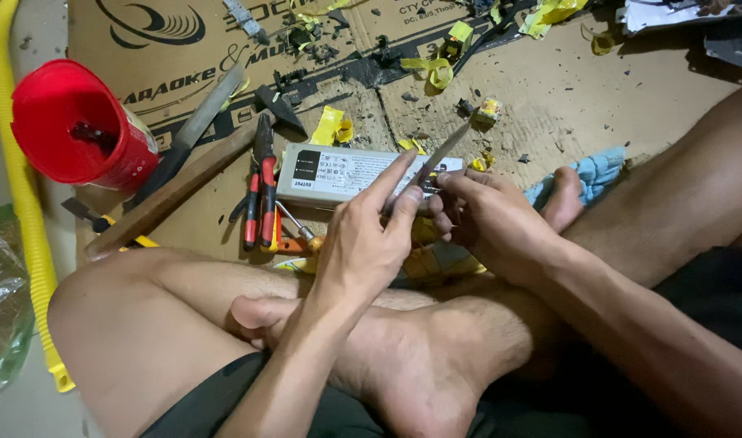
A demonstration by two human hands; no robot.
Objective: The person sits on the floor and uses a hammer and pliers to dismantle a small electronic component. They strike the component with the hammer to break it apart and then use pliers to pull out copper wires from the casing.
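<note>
The thin, flat grey metal blade (437,159) is pinched near its lower end between the thumb and fingers of the left hand (363,243), its tip angled up and to the right over the near right end of the flat grey metal power-supply box (346,172), which lies on the brown cardboard sheet (598,97) just beyond both hands. The right hand (492,219) is closed around something small at the blade's base, seemingly a dark part, though the fingers hide it. Judged step: prying or scraping at that part; the next move calls for a steady pinch and controlled pressure directed away from the fingers.
</note>
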